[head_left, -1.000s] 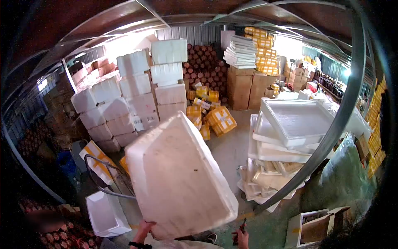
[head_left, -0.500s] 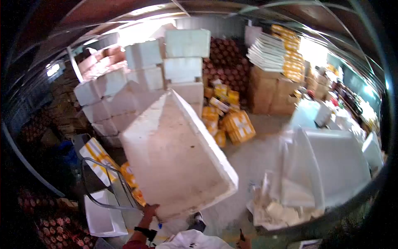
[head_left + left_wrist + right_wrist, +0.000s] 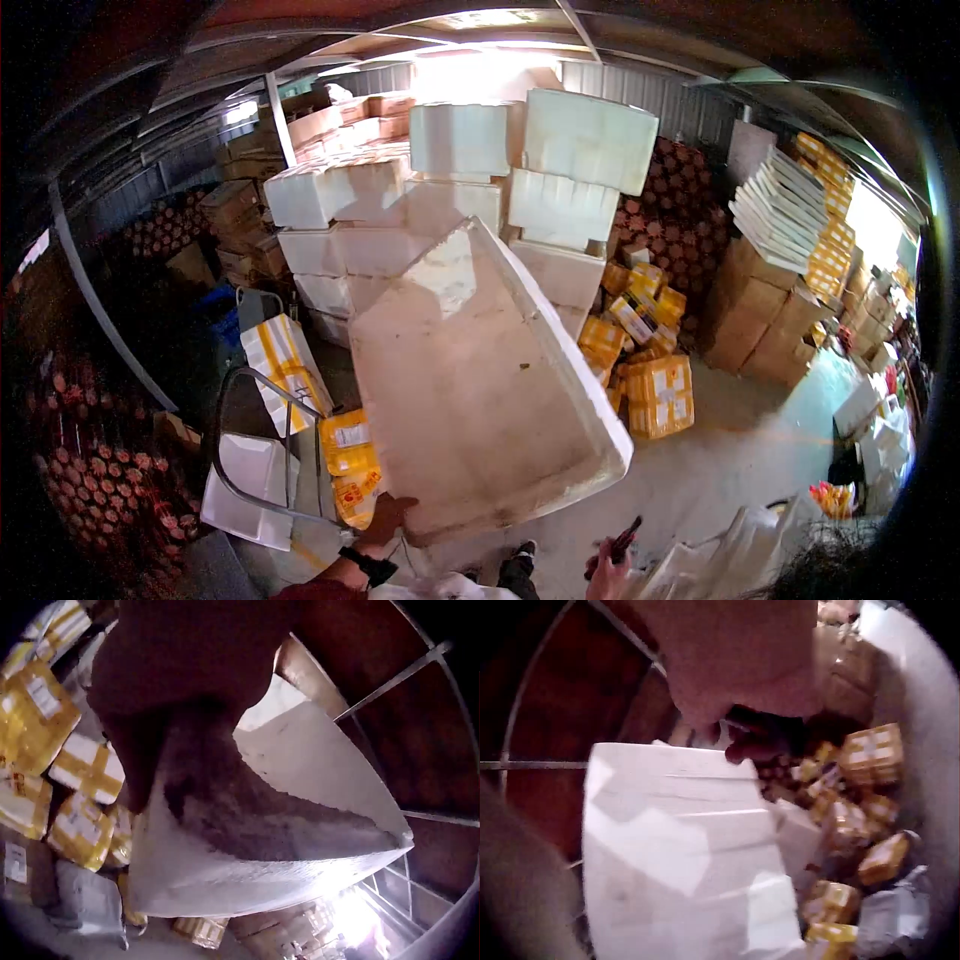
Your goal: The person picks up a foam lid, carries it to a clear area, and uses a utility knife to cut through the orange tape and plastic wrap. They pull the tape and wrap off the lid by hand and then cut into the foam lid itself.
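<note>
A large white foam box point(image 3: 480, 390), its stained inside facing me, is held up tilted in front of the body. My left hand point(image 3: 390, 518) grips its lower left edge; in the left wrist view the hand point(image 3: 180, 682) is a dark shape over the box point(image 3: 300, 750). Lower right of the box and apart from it, my right hand point(image 3: 606, 572) holds a slim dark object point(image 3: 627, 538) with its end sticking up. The right wrist view shows that hand point(image 3: 742, 690) curled round the object, whose kind I cannot tell.
White foam boxes point(image 3: 565, 205) are stacked high behind the held box. Yellow-taped boxes point(image 3: 660, 395) lie on the floor to the right. At left stand a hand truck point(image 3: 222, 440), an open white foam box point(image 3: 250, 490) and piled red mesh sacks point(image 3: 100, 500). Cartons point(image 3: 750, 300) stand further right.
The view has turned left, so the stacked boxes now lie further right and the pile of white trays has left the frame. My left hand has kept hold of the foam box throughout.
</note>
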`<state>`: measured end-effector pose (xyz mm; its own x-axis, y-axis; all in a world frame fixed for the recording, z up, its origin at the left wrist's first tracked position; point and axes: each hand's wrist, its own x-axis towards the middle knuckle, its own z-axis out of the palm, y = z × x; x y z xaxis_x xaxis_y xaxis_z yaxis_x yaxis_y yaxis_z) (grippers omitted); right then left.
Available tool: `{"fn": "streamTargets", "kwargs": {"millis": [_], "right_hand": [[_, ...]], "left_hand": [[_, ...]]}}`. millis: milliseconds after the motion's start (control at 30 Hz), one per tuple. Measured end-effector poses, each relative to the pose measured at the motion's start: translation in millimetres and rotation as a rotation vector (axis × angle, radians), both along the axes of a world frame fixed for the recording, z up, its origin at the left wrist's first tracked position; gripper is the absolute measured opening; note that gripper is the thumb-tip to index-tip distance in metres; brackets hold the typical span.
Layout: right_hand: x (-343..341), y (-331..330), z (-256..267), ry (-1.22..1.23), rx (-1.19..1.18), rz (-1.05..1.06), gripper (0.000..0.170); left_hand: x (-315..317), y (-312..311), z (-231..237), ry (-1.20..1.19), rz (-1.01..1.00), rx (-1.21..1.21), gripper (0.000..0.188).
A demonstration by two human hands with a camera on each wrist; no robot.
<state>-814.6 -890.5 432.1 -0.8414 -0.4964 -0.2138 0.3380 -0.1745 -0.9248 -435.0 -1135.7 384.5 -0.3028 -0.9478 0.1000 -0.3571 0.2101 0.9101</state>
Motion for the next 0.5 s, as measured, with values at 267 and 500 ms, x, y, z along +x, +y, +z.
{"fn": "streamTargets", "kwargs": {"millis": [267,500], "right_hand": [[-72.9,-215.0,120.8,1.334,-0.066,0.814,0.066],[-51.1,-341.7,140.2,1.559,0.07,1.192,0.067]], "left_hand": [[21.3,-58.6,8.6,0.076,0.492,0.287,0.025],[-28.1,-67.2,149.7,-0.15,0.912,0.414,0.038]]}}
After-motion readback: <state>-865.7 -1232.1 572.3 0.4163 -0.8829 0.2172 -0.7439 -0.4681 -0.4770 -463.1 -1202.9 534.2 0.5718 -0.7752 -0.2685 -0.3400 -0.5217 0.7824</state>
